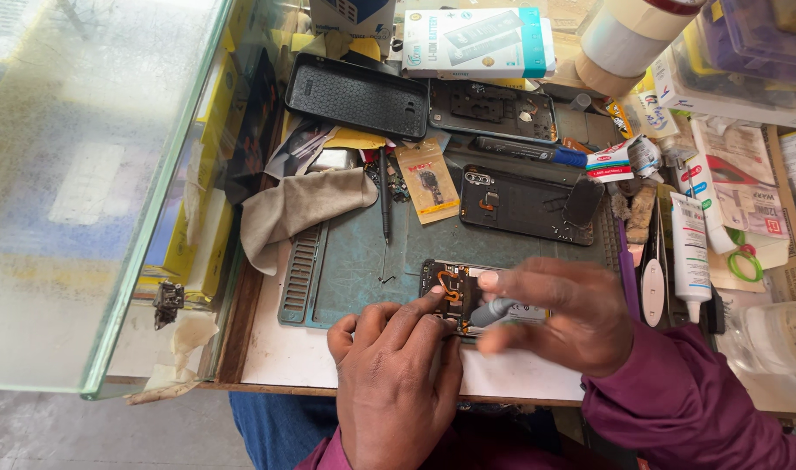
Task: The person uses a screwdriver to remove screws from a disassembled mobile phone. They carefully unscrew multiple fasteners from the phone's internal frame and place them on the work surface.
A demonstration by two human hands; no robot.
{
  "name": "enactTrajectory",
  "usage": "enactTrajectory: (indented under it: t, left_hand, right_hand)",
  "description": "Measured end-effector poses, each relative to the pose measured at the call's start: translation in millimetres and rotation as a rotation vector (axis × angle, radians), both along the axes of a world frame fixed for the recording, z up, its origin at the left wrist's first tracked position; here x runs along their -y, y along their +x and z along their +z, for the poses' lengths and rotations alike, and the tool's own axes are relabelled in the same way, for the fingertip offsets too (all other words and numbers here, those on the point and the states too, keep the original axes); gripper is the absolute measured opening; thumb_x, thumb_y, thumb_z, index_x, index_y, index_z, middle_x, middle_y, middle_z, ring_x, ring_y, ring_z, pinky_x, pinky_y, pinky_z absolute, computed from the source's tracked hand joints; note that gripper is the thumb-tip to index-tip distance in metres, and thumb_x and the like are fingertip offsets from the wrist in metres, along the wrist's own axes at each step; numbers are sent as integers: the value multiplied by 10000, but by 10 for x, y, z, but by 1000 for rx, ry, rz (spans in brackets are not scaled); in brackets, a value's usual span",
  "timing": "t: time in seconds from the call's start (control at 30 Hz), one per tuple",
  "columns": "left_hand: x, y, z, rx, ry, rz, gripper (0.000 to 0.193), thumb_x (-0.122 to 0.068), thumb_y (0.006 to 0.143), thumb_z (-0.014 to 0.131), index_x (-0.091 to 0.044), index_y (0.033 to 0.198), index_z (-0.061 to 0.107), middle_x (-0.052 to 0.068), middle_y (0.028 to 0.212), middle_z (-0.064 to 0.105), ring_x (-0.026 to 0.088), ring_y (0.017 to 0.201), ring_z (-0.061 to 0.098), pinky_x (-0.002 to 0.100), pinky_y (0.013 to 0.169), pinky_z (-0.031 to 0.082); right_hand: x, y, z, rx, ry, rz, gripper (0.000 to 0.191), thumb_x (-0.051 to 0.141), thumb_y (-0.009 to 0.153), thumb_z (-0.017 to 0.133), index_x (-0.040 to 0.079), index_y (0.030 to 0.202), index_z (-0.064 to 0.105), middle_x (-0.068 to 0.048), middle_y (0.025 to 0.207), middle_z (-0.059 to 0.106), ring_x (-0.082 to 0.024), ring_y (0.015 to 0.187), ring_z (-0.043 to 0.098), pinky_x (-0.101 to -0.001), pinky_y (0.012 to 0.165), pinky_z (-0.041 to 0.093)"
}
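The opened phone (455,296) lies at the near edge of the grey-green work mat (354,261) and is best kept pinned flat, with the tool tip fed straight down so it cannot slip across the orange flex cable. The left hand (394,365) is spread loosely, fingertips pressing the phone's near side. The right hand (559,318) is closed narrowly around a small grey screwdriver (494,311). Farther back lie a beige cloth (298,209), a second opened phone (524,204) and a black case (356,96).

Bright, even daylight, soft shadows only. Glass panel (84,174) at left washed out by hazy glare and reflections. Right hand (563,318) motion-blurred; bench centre sharp. Top-right corner items close to lens, soft, slightly stretched.
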State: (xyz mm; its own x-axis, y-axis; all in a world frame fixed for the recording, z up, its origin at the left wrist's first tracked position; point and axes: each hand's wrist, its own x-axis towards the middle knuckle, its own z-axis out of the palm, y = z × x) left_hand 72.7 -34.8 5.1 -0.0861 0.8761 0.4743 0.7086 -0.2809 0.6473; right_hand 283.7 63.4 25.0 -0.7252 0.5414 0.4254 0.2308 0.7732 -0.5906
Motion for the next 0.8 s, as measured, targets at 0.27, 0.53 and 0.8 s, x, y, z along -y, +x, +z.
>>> enactTrajectory:
  t: [0.27,0.53,0.8]
  left_hand:
    - [-1,16,8,0,-4,8,193,-200,791,765,-151,970,713,-13,1235,719,199,1041,643,434,959,343]
    - [-9,25,5,2,-2,9,190,-202,804,768,-140,973,706,-14,1242,719,195,1046,644,429,954,354]
    - [5,35,9,-19,0,8,197,-209,794,759,-149,975,707,-18,1242,718,196,1040,643,438,949,349]
  right_hand:
    - [-13,-69,106,-37,30,44,720,242,766,927,149,1391,583,-114,1103,777,-222,1003,815,-321,861,669]
    - [16,-72,74,-78,-47,100,630,90,897,806,119,1436,482,-250,1296,655,-317,1149,752,-351,876,676]
    - [6,-28,53,-88,22,97,642,147,849,846,105,1405,529,-162,1177,745,-265,1070,783,-368,880,658]
